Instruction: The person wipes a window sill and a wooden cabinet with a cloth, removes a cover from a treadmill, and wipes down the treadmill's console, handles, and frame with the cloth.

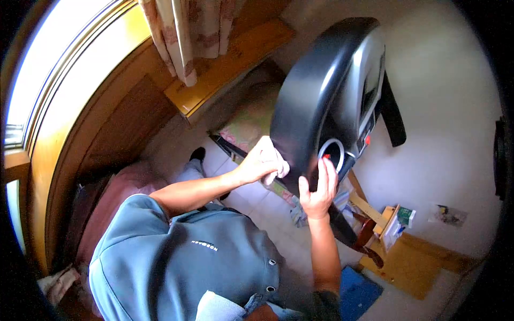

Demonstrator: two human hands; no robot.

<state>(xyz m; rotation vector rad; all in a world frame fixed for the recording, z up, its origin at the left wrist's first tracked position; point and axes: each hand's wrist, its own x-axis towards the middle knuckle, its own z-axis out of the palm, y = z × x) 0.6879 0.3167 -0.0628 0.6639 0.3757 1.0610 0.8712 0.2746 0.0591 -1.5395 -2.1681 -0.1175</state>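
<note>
A black and silver treadmill console [305, 91] stands tilted before me. My left hand [258, 161] is closed around a crumpled whitish cloth [278, 168], which lies against the console's black lower side. My right hand [319, 193] has its fingers stretched out. Its fingertips rest at the silver-rimmed round recess [341, 145] on the console, and the thumb stands apart. Something red shows inside the recess by the fingertips. A red button [368, 140] sits farther along the panel.
A window [59, 59] and a patterned curtain [184, 32] are at the left and top. Below the console lies a floral cloth [249, 125]. A wooden shelf [385, 224] with small items, a blue mat [360, 289] and a pale wall [444, 107] are on the right.
</note>
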